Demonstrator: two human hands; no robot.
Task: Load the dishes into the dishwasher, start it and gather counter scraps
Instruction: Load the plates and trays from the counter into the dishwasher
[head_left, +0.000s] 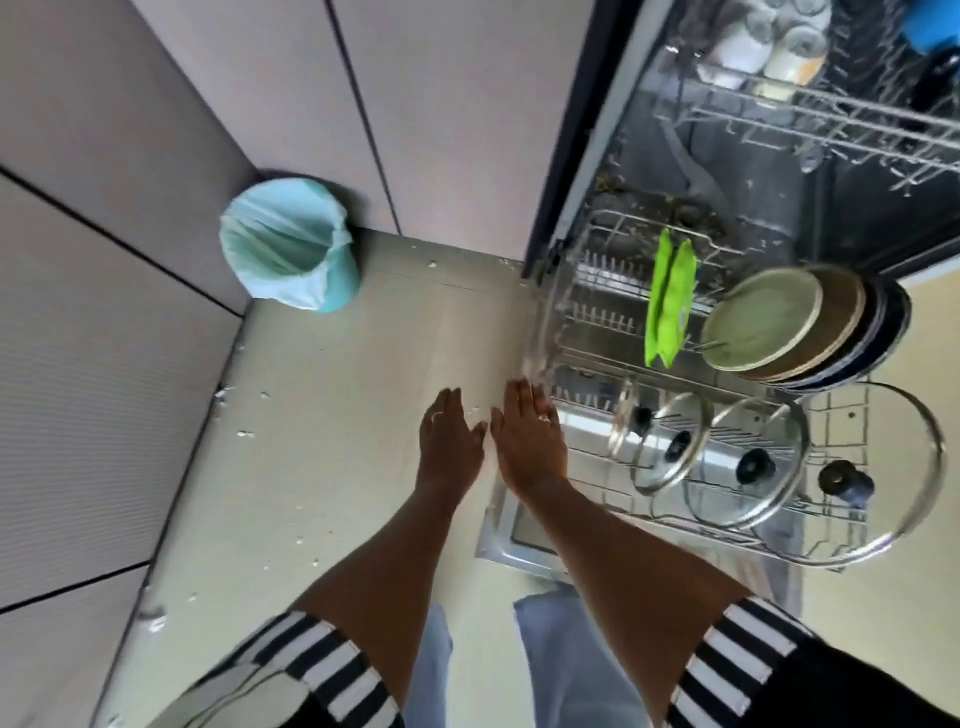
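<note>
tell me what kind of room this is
Most likely a home kitchen: an open dishwasher with plates and glass lids in its lower rack, plain cabinet fronts, and a lined bin on the floor.

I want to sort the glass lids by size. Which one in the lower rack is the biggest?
The glass lid at the far right end of the lower rack: its rim rises well above the three smaller lids beside it.

The pulled-out wire lower rack (582, 364) of the open dishwasher (597, 156) stands right of the bare pale floor (363, 338). In the rack, four round glass lids (670, 452) stand along its near edge; stacked round plates (800, 327) lean at its far right, two green flat pieces (667, 301) left of them. The wire upper rack (810, 114) sits above. The lined round bin (291, 244) stands in the far left floor corner.
</note>
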